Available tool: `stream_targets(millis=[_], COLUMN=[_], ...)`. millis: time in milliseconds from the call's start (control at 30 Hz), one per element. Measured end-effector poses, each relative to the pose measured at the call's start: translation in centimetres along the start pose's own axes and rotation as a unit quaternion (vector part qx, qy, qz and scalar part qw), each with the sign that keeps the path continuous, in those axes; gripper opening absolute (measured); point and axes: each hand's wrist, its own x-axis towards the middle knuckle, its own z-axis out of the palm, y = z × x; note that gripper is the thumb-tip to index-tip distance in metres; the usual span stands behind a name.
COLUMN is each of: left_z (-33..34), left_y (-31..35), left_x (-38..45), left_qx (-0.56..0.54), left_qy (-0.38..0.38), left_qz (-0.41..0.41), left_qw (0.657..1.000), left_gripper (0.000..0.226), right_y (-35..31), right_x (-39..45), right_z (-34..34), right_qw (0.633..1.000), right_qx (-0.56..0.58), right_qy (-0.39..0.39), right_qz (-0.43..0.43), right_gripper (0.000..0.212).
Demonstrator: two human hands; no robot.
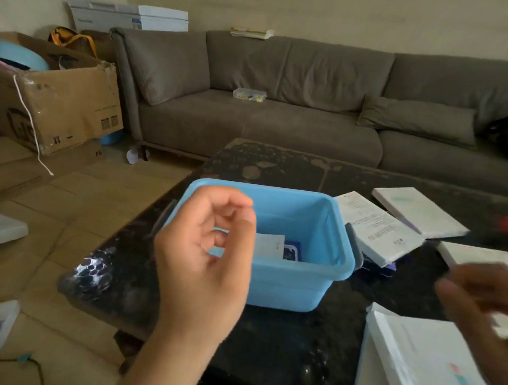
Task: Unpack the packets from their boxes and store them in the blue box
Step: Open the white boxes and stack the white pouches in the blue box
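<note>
The fingers of the left hand, seen at centre frame in front of the blue box, are loosely curled with nothing held between them. The right hand, at the right edge, is blurred by motion, so whether its fingers are spread or gripping cannot be told; it is placed just above a white flat box at the lower right corner of the table.

Inside the blue box, a white slip and a dark blue packet are visible at the bottom, so a start is judged to have been made on storing. Most of the interior is hidden by the near wall and the hand.

Further back, in the right half of the frame, three more white boxes are laid beside the blue box. Whether those are emptied cannot be told; if not, much unpacking is judged to remain.
</note>
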Motion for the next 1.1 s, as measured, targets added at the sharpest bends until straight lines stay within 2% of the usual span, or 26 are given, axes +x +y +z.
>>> stream_targets(millis=[67, 133, 167, 200, 267, 367, 433, 533, 800, 967, 1100], left_z=[1.2, 2.2, 2.7, 3.2, 3.9, 4.9, 5.7, 7.1, 10.3, 11.9, 12.8], left_y=[0.5, 0.7, 0.8, 0.8, 0.6, 0.1, -0.2, -0.5, -0.2, 0.6, 1.1], left_x=[-1.5, -2.8, -3.4, -3.8, -4.7, -5.7, -5.9, -6.4, -7.9, -8.7, -9.4], left_qx=[0.033, 0.042, 0.049, 0.068, 0.155, 0.251, 0.255, 0.217, 0.052, -0.012, -0.006], left_qy=[-0.104, -0.226, -0.291, -0.357, -0.472, -0.567, -0.601, -0.595, -0.467, -0.431, -0.442], left_qz=[0.045, 0.049, 0.026, -0.009, -0.067, -0.119, -0.174, -0.256, -0.384, -0.431, -0.431], left_qw=[0.993, 0.972, 0.955, 0.931, 0.865, 0.776, 0.737, 0.730, 0.795, 0.793, 0.786], left_gripper=[0.007, 0.008, 0.007, 0.007, 0.005, 0.004, 0.008, 0.009, 0.011, 0.013, 0.023], right_y=[2.3, 3.8, 4.4, 5.0, 5.7, 6.0, 6.1, 6.3, 7.4, 7.5, 7.8], right_x=[-3.4, -6.0, -6.8, -7.4, -8.1, -8.4, -8.4, -8.5, -8.8, -8.9, -8.9], right_z=[0.4, 1.3, 1.7, 2.0, 2.8, 3.7, 3.8, 3.6, 3.8, 3.3, 3.3], right_qw=[0.997, 0.982, 0.967, 0.953, 0.942, 0.946, 0.945, 0.950, 0.957, 0.962, 0.961], right_qx=[-0.065, -0.161, -0.207, -0.242, -0.274, -0.292, -0.299, -0.289, -0.222, -0.199, -0.194], right_qy=[-0.030, -0.069, -0.080, -0.081, -0.072, -0.051, -0.033, 0.004, 0.140, 0.158, 0.165], right_qz=[0.011, -0.074, -0.128, -0.166, -0.182, -0.133, -0.127, -0.115, -0.122, -0.102, -0.110], right_gripper=[0.035, 0.032, 0.027, 0.019, 0.009, 0.042, 0.036, 0.029, 0.050, 0.052, 0.052])
